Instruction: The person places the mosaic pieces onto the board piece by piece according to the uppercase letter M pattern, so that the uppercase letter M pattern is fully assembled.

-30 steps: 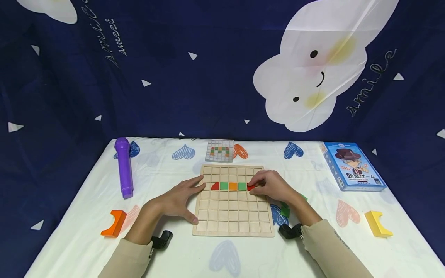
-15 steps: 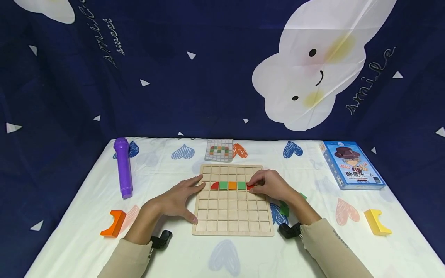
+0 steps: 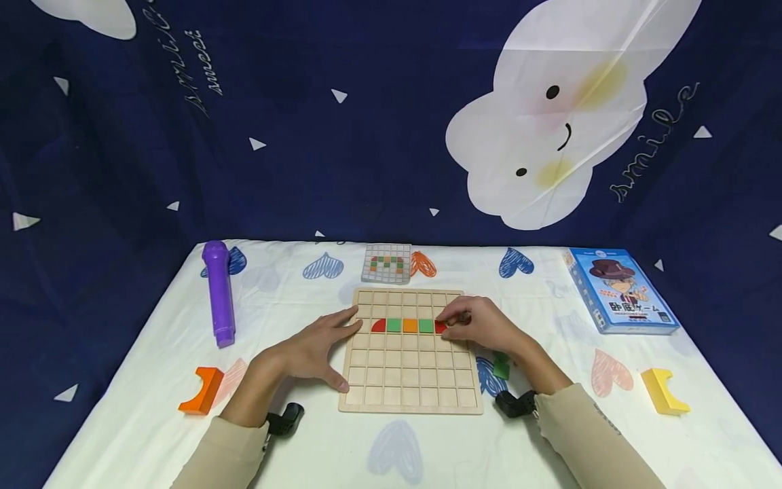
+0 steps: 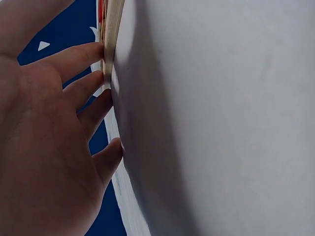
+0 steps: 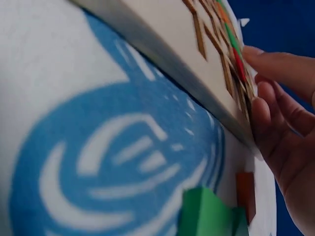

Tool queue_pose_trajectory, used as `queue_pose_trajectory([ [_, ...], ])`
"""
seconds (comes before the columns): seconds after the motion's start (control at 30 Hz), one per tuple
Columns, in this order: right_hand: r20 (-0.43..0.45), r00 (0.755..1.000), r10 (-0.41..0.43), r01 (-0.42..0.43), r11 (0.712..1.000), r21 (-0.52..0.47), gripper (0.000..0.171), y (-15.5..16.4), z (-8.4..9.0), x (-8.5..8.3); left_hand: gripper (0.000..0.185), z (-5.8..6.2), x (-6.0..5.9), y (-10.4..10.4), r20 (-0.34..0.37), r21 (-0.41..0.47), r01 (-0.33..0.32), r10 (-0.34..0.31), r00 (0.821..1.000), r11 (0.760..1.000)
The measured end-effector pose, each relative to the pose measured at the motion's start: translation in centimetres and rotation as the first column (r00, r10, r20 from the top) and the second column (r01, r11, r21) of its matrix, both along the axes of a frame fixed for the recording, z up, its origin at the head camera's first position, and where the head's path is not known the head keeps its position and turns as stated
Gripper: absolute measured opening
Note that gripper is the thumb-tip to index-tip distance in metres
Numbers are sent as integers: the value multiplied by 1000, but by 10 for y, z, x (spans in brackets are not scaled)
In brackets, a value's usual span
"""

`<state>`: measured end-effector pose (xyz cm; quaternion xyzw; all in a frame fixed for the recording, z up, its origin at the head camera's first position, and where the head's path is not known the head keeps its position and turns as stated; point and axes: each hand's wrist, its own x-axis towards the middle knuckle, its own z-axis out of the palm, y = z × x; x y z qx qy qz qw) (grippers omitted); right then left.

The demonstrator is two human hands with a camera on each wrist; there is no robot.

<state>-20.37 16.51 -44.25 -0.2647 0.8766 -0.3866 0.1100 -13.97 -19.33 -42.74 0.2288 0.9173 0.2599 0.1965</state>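
A wooden grid board (image 3: pixel 411 377) lies on the cloth. One of its rows holds a red quarter-round block (image 3: pixel 379 326), a green block (image 3: pixel 394 325), an orange block (image 3: pixel 410 326), another green block (image 3: pixel 425 326) and a red block (image 3: pixel 440 327) at the right end. My right hand (image 3: pixel 482 324) has thumb and index finger at that right red block, which sits in its cell and is partly covered by the fingers. Spread along the board's left edge, my left hand (image 3: pixel 308 350) rests with extended fingers; its fingertips meet the board's side (image 4: pixel 112 39) in the left wrist view.
Behind the board lies a small pattern card (image 3: pixel 386 263). Green blocks (image 5: pixel 202 211) and an orange-brown block (image 5: pixel 245 196) lie beside my right wrist. Farther out are a purple microphone (image 3: pixel 220 292), an orange arch block (image 3: pixel 202 391), a yellow arch block (image 3: pixel 664 392) and a blue game box (image 3: pixel 622 292).
My right hand has shifted slightly, and a little more of the right red block shows. The left hand stays at the board's edge.
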Motion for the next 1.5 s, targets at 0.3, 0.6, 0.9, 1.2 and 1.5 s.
queue_pose_trajectory([
  [0.3,22,999,-30,30,999,-24,27,26,10,3,115,0,0,0,-9,6,14,-14,1000,1000],
  [0.6,17,998,-68,68,998,-4,31,62,20,12,116,1,0,0,-2,-6,2,-2,1000,1000],
  [0.9,37,995,-96,95,995,28,35,94,21,24,116,1,1,-1,-1,1,3,-3,1000,1000],
  [1.2,51,992,-114,111,992,52,41,106,6,37,116,-1,0,-1,-4,6,7,-7,1000,1000],
  [1.5,34,991,-131,128,989,75,42,105,-6,46,116,0,0,0,-2,1,-1,1,1000,1000],
])
